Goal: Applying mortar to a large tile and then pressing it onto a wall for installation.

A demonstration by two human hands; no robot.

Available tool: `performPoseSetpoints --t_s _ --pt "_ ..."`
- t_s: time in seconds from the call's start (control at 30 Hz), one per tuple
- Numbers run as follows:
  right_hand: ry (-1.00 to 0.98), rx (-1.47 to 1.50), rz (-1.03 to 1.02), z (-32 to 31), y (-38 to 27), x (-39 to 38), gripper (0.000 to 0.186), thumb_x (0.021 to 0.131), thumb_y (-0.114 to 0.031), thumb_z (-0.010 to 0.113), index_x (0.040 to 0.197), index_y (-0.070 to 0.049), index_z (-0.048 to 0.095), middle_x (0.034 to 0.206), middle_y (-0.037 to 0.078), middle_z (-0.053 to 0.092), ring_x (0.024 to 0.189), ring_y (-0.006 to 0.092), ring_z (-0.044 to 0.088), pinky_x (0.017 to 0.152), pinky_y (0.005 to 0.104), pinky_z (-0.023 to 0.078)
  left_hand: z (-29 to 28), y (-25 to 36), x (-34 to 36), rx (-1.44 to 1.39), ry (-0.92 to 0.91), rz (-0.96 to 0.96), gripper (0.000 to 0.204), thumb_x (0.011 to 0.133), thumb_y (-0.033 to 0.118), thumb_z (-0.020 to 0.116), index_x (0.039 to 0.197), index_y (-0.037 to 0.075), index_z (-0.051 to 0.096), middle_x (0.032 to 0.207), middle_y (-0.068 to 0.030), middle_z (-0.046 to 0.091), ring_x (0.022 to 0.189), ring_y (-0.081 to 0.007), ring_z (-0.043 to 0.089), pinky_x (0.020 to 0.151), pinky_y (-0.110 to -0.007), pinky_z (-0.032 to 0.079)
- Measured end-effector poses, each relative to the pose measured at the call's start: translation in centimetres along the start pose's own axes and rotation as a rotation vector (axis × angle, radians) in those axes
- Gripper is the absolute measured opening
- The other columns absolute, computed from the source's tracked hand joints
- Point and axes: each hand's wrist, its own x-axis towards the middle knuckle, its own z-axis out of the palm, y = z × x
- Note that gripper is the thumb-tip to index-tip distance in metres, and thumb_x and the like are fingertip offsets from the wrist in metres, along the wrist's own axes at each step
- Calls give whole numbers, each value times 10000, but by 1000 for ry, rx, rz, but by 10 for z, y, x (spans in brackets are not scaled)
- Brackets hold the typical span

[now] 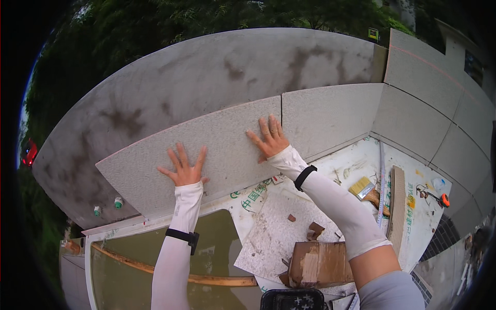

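Both hands lie flat on a light grey speckled tile [150, 160] standing against the wall. My left hand [183, 168] presses on its middle with fingers spread. My right hand [269, 138] presses near its right end, beside a narrow dark joint, fingers stretched out. Past that joint a second grey tile [330, 111] continues toward the corner. White sleeves with black straps cover both forearms. Two small green-and-white pipe ends [118, 202] stick out of the wall by the tile's lower left.
Below lies a white-framed basin of murky water [217, 248] crossed by a wooden strip [222, 280]. A brown box [318, 263], a black tray [292, 299] of cross-shaped spacers, a brush [369, 192] and an orange-and-black tool [444, 200] lie nearby. A green device [373, 34] sits on the wall top.
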Motion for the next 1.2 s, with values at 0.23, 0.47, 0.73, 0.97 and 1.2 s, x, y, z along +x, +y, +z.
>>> performPoseSetpoints --t_s 0.23,0.47,0.73,0.97,1.2 --pt "-40 -29 6 -2 2 2 1242 457 -435 897 1504 -240 257 1542 291 120 1405 546 61 1152 607 110 3 1 2 11 -84 -35 1271 397 491 913 1440 555 190 1572 -137 -213 1434 -412 -186 927 -862 -8" --pt "-18 4 -4 6 -6 6 1251 448 -427 902 1504 -250 256 1543 292 109 1407 541 64 1145 611 147 -3 -9 -6 15 -44 -5 1208 432 502 901 1438 535 233 1572 -153 -203 1431 -440 -161 930 -858 12" --pt "44 -63 52 -6 -8 -3 1267 446 -375 926 1502 -190 250 1554 280 76 1419 516 62 1144 602 163 -1 6 3 -25 82 20 1273 443 448 908 1456 546 142 1579 -183 -128 1439 -445 -103 906 -876 34" --pt "-77 47 426 -37 -94 55 1361 504 -417 919 1521 -93 74 1527 343 42 1410 533 44 1144 582 134 13 -11 -6 135 325 -6 1221 498 317 910 1454 525 180 1590 -151 -93 1446 -433 -56 927 -867 40" --pt "-32 1 454 -20 -80 60 1377 483 -517 891 1510 -42 106 1484 421 31 1375 600 32 1119 631 113 -38 -82 -6 -155 16 -196 1226 527 465 888 1490 470 128 1596 -129 -108 1423 -506 7 923 -867 108"
